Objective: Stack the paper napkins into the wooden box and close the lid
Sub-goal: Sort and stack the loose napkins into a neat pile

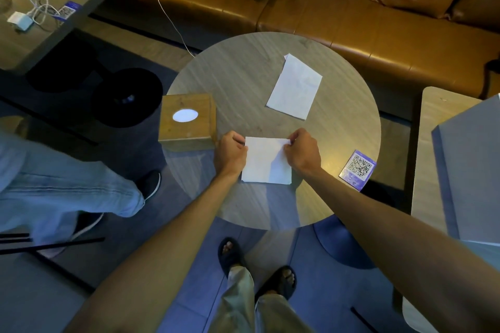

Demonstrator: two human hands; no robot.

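By closed box (201, 105) lie near napkin (266, 161), far napkin (295, 86).

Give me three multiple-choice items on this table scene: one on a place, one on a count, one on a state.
1. Where on the round table does the wooden box stand? A) left edge B) centre C) right edge
2. How many napkins lie outside the box? A) one B) two C) four
3. What are the left hand and right hand doing? A) pinching the near napkin B) pressing the box C) hanging idle
Answers: 1 A, it sits at the left rim; 2 B, the near one and the far napkin; 3 A, both pinch its top corners.
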